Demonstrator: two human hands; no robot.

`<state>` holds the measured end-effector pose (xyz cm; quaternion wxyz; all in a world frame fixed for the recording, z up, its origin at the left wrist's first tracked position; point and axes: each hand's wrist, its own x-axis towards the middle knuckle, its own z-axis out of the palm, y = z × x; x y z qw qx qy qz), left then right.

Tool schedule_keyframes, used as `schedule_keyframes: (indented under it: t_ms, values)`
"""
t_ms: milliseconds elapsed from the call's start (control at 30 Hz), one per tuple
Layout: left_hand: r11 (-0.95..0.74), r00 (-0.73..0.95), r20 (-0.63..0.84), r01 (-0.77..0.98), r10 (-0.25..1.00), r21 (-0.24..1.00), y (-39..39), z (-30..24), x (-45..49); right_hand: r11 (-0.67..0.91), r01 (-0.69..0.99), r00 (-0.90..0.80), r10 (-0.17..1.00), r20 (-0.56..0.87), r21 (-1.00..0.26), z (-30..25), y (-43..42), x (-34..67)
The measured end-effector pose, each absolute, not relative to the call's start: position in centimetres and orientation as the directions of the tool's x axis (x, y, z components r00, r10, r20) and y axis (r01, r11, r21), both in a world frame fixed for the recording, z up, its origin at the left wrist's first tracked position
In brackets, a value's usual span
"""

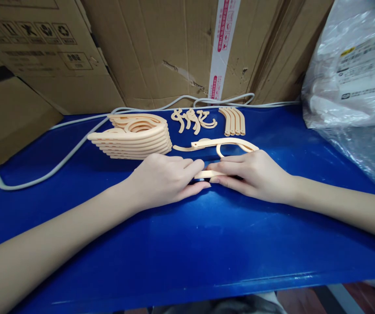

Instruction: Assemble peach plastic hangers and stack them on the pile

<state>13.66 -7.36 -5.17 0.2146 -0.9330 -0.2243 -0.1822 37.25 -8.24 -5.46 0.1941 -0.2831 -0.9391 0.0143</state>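
Both hands meet at the middle of a blue table [187,244]. My left hand [164,179] and my right hand [249,174] pinch the two ends of a small peach plastic strip [207,174], fingers closed on it. Just beyond the fingers lies a long curved peach piece with a loop [222,145]. A stack of larger curved peach pieces [133,135] sits behind my left hand.
Small curly peach parts [192,120] and a row of short curved strips [233,121] lie at the back. A grey cable [73,150] runs along the table's far edge. Cardboard boxes [161,48] stand behind; a plastic bag [351,74] is at the right.
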Motion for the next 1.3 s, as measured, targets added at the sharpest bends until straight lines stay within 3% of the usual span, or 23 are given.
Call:
schedule_keyframes:
  t_ms: [167, 467, 633, 733, 833, 1300]
  values:
    - [-0.805, 0.844, 0.422, 0.485, 0.330, -0.340, -7.5, -5.1, 13.8, 0.829, 0.533, -0.748, 0.555, 0.363, -0.168, -5.5, -8.4, 37.2]
    - [-0.718, 0.859, 0.417, 0.489, 0.298, -0.495, -7.9, -4.7, 13.7, 0.748, 0.640, -0.525, 0.592, 0.611, -0.176, -4.8, -8.4, 37.0]
    - [-0.682, 0.895, 0.351, 0.439, 0.275, -0.584, -8.1, -4.0, 13.5, 0.609, 0.633, -0.223, 0.734, 0.641, -0.477, -5.3, -6.9, 37.6]
    - [-0.667, 0.892, 0.357, 0.445, 0.275, -0.597, -8.1, -3.8, 13.4, 0.491, 0.527, -0.104, 0.847, 0.521, -0.694, -5.6, -5.8, 37.9]
    - [-0.658, 0.886, 0.372, 0.458, 0.278, -0.598, -8.1, -3.7, 13.4, 0.381, 0.453, -0.107, 0.921, 0.375, -0.806, -5.6, -5.4, 37.9]
    - [-0.677, 0.899, 0.380, 0.418, 0.215, -0.606, -8.0, -4.1, 13.6, 0.465, 0.517, -0.252, 0.885, 0.391, -0.719, -5.2, -6.6, 37.6]
